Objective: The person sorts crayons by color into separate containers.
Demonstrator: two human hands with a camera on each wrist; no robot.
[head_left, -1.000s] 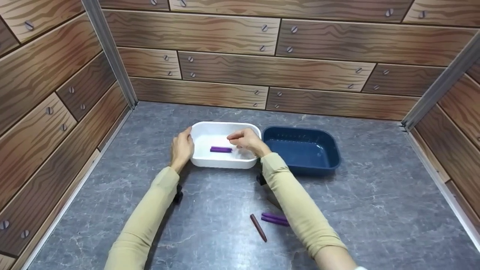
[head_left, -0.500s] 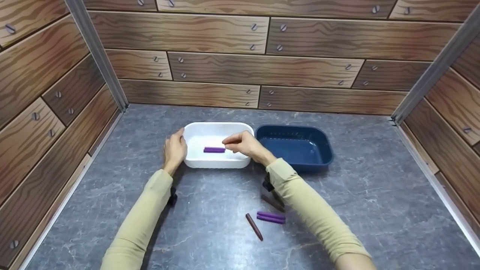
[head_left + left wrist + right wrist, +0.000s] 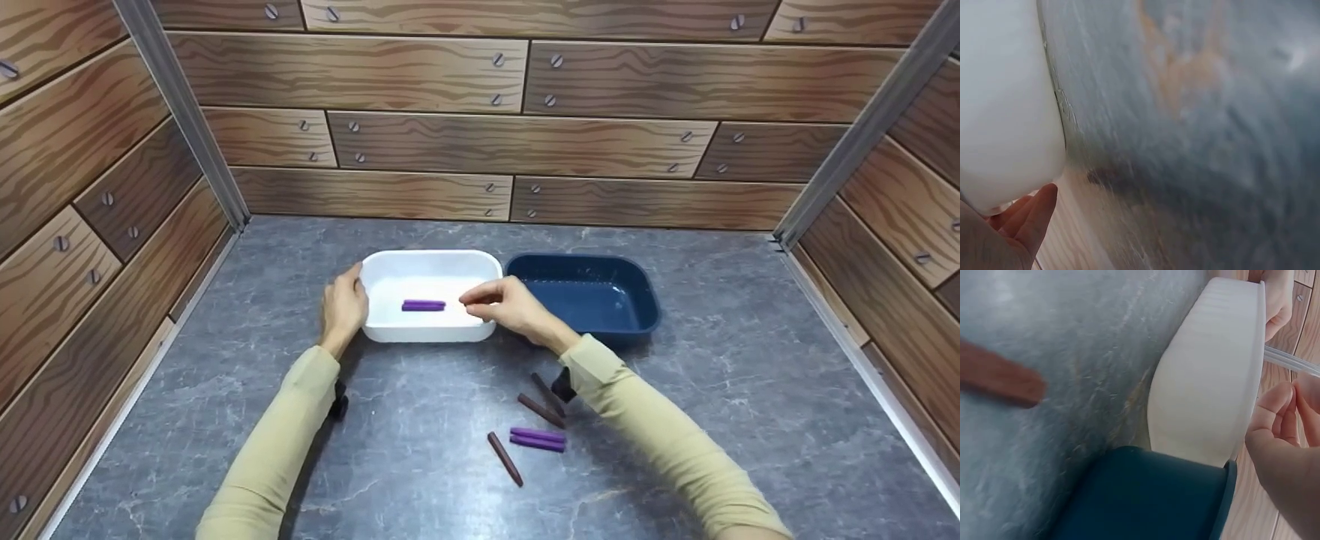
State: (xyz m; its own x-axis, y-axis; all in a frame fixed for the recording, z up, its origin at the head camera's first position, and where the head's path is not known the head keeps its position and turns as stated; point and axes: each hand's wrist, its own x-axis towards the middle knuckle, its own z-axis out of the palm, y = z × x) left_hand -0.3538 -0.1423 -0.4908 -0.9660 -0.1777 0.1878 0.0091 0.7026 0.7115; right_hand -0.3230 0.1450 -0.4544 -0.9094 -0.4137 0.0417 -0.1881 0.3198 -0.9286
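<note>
A white tray point(image 3: 420, 333) stands on the left with purple crayon-like sticks point(image 3: 423, 305) lying side by side in it. My left hand point(image 3: 344, 306) holds its left end at the rim, with fingers against the outer wall in the left wrist view. Over the right side of the white tray hovers my right hand point(image 3: 514, 307), to the right of the purple sticks. In the right wrist view its thumb and fingertips point(image 3: 1280, 394) meet, and nothing shows between them.
A dark blue tray point(image 3: 651, 322) stands close against the white one's right side. Nearer me lie a purple pair point(image 3: 538, 439) and several brown sticks point(image 3: 505, 459), one close by the right wrist. Wood-patterned walls point(image 3: 420, 142) enclose the grey marbled table point(image 3: 405, 450).
The right hand has drawn back to the right from the purple sticks in the white tray. Brown sticks formerly under the right arm now show. My left hand stays at the rim.
</note>
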